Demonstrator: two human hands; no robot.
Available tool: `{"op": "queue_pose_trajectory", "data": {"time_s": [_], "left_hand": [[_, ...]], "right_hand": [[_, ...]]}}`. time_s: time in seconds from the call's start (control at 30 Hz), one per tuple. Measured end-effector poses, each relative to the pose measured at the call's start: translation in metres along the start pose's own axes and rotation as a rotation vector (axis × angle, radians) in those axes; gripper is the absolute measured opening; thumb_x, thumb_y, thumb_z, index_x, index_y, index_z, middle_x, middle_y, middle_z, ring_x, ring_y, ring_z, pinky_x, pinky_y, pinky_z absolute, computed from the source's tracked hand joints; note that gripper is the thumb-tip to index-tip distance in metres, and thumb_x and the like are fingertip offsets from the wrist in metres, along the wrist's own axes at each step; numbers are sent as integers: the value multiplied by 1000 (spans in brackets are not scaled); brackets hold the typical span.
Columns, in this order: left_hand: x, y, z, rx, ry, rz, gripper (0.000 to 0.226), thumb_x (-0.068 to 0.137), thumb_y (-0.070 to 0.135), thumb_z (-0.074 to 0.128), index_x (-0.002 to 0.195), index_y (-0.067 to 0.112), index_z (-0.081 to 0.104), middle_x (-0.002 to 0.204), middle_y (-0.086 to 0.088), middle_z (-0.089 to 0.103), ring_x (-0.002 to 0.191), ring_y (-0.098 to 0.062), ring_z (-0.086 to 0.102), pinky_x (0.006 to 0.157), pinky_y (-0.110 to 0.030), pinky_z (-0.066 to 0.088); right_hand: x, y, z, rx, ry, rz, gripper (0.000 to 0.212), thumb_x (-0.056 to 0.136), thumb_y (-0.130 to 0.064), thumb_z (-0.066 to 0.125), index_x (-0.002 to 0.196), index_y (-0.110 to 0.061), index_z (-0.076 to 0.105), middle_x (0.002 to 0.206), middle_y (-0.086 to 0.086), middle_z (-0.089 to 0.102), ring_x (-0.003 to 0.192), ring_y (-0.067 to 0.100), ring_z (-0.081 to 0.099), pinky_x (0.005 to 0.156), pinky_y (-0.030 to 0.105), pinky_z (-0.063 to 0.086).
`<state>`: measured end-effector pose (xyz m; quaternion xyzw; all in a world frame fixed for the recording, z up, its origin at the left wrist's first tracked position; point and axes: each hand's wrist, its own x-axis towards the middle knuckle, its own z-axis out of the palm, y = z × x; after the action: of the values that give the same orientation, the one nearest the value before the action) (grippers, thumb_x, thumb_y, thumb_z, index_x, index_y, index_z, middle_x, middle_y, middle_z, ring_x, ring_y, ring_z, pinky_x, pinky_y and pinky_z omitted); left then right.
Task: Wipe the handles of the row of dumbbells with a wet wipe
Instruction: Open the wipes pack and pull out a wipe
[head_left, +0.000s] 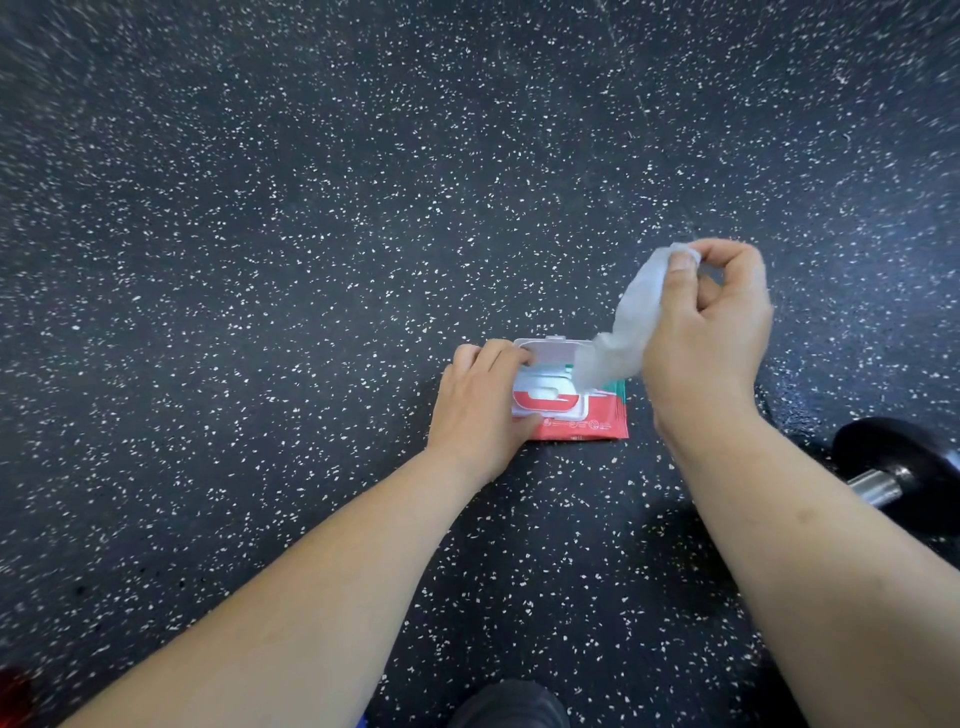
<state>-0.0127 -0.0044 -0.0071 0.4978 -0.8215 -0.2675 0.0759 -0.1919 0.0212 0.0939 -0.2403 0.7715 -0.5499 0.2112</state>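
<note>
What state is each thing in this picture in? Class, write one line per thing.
wipe pack: flat on the floor, held down at its left end.
lid: flipped open.
wet wipe: crumpled, hanging above the wipe pack.
dumbbell: lying on the floor at the right edge, untouched.
left grip: holding the wipe pack.
right grip: pinching the top end of the wet wipe.

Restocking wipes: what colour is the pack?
Pack is red with a green corner, white lid; head view.
</note>
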Motion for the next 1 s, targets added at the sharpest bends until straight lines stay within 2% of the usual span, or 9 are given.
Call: {"op": "queue_pose_trajectory", "data": {"time_s": [0.1, 0.2, 0.3, 0.4, 0.47, 0.6, 0.87, 0.93, 1.0], "left_hand": [[-5, -2, -2, -61, 35, 20, 49, 85, 30, 79, 129, 27, 58, 136, 18, 54, 120, -15, 43, 103, -36, 43], [-11, -2, -5, -137, 91, 18, 25, 94, 13, 64, 114, 26, 58, 131, 20, 60, 119, -11, 49, 96, -35, 48], [-16, -1, -6, -250, 125, -39, 24, 93, 4, 53, 105, 25, 57, 121, 15, 63, 112, -8, 53, 88, -35, 50], [-17, -1, -6, -291, 114, -76, 20, 96, 9, 52, 103, 28, 57, 116, 8, 62, 101, -10, 56, 85, -37, 48], [-17, -1, -5, -283, 93, -74, 16, 99, 13, 56, 109, 24, 61, 111, 7, 61, 98, -14, 57, 85, -38, 49], [-15, 1, -3, -233, 46, -39, 19, 97, 19, 69, 116, 21, 65, 109, 10, 57, 108, -16, 56, 90, -36, 49], [-4, 5, -1, -152, 15, 1, 21, 94, 19, 73, 112, 22, 62, 109, 13, 62, 109, -14, 48, 89, -37, 48], [-5, 7, -1, -173, 25, -11, 18, 96, 21, 70, 112, 23, 62, 108, 14, 63, 107, -13, 51, 90, -37, 49], [-10, 12, -1, -291, 23, -73, 14, 100, 28, 65, 114, 27, 64, 104, 16, 66, 99, -10, 60, 90, -35, 53]], "right_hand": [[-4, 19, -1, -100, -108, 116, 10, 103, -33, 56, 97, -36, 63, 81, -14, 67, 73, 5, 58, 77, 34, 51], [-12, 40, 0, -206, -255, 264, 18, 104, -35, 55, 99, -30, 71, 94, -12, 71, 89, 12, 64, 95, 42, 57], [-24, 56, 2, -321, -390, 390, 29, 97, -52, 55, 93, -31, 73, 89, -3, 74, 88, 28, 72, 86, 53, 62], [-34, 71, 6, -449, -453, 388, 26, 97, -48, 56, 95, -29, 74, 90, 1, 74, 90, 33, 72, 85, 48, 61], [-37, 79, 8, -545, -463, 361, 24, 102, -39, 57, 99, -23, 74, 93, 2, 73, 95, 32, 68, 85, 38, 55], [-42, 88, 12, -598, -454, 349, 21, 102, -37, 59, 101, -23, 75, 92, 1, 73, 88, 27, 65, 75, 30, 43], [-38, 90, 10, -531, -486, 353, 15, 102, -38, 63, 91, -31, 70, 90, -2, 74, 88, 25, 68, 76, 32, 47], [-38, 85, 9, -451, -459, 372, 20, 102, -37, 63, 85, -31, 71, 85, -2, 74, 88, 27, 69, 80, 36, 54], [-38, 79, 7, -348, -413, 408, 23, 102, -37, 64, 82, -29, 72, 78, -4, 73, 90, 28, 72, 86, 42, 59]]}}
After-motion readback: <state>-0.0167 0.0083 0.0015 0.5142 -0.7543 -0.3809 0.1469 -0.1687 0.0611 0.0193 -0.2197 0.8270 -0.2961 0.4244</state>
